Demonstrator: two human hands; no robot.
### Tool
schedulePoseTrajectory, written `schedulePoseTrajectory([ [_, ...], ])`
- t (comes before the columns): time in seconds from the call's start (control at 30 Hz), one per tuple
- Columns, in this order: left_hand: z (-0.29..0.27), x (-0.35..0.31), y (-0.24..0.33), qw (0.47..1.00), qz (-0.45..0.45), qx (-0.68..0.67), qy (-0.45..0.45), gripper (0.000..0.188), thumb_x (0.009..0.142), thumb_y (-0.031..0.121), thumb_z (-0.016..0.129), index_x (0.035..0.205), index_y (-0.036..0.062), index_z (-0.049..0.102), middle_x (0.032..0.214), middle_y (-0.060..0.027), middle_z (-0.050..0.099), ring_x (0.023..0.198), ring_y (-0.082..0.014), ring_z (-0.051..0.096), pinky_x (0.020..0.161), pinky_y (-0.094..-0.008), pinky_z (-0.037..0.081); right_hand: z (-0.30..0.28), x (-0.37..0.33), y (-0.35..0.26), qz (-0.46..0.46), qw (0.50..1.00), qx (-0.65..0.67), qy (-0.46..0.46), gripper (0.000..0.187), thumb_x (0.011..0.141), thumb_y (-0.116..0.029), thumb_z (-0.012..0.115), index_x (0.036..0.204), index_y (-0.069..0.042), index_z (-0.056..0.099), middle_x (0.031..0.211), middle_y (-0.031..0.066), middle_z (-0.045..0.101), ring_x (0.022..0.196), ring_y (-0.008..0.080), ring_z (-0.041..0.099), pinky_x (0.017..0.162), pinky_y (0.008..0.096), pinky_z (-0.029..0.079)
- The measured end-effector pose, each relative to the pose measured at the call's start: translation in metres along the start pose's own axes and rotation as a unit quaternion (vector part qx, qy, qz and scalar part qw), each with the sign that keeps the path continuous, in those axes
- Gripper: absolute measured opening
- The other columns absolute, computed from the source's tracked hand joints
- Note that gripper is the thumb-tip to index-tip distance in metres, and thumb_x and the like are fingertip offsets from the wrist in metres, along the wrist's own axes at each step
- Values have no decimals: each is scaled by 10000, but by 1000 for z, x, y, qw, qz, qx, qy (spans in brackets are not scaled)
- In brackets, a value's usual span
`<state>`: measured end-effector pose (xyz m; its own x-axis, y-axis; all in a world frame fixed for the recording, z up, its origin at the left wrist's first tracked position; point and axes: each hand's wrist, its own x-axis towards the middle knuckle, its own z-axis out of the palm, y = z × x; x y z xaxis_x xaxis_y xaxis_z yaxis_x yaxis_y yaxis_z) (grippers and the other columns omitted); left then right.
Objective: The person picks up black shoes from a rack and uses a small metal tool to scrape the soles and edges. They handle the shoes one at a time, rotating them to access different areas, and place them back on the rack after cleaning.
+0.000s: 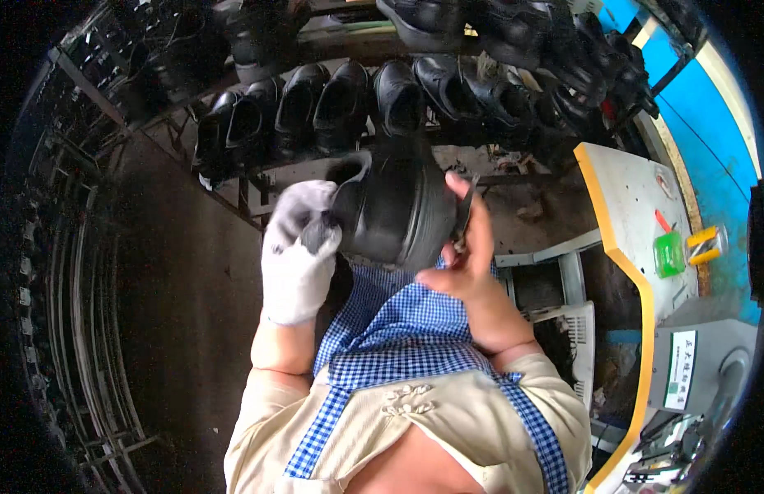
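A black leather shoe (390,206) is held up in front of my chest, its opening toward the left and its thick sole edge toward the right. My left hand (295,263), in a white glove with grey fingertips, closes on the shoe at the opening end. At the sole end my bare right hand (477,255) curls with thumb below and fingers above. A thin dark blade-like thing (467,210) shows between its fingers; its exact kind is unclear. Motion blurs the shoe slightly, and it hides some fingertips.
Racks of black shoes (341,99) stretch across the far side. Metal racking (85,329) stands at the left. On the right is a white workbench (637,198) with a yellow edge, bearing a green container (669,253). A grey machine (703,362) and a white plastic crate (581,346) are nearby.
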<state>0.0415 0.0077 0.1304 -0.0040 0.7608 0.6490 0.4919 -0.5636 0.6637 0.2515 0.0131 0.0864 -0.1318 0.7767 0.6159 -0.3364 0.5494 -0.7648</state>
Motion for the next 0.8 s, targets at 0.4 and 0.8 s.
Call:
schedulePoseTrajectory([
  [0.4, 21, -38, -15, 886, -257, -351, -162, 316, 858, 68, 602, 1163, -14, 597, 1060, -76, 646, 935, -151, 602, 838, -294, 483, -22, -4, 29, 148, 987, -62, -26, 662, 853, -349, 730, 1354, -19, 450, 1235, 81, 567, 1106, 158, 557, 954, 296, 448],
  [0.8, 51, -57, -25, 914, 188, 123, -337, 302, 721, 251, 676, 975, 97, 627, 1066, -72, 622, 1016, -293, 603, 791, -415, 533, -67, -78, 90, 487, 847, 193, 92, 566, 928, -408, 556, 1356, -47, 468, 1157, 88, 651, 1009, 190, 640, 849, 337, 528],
])
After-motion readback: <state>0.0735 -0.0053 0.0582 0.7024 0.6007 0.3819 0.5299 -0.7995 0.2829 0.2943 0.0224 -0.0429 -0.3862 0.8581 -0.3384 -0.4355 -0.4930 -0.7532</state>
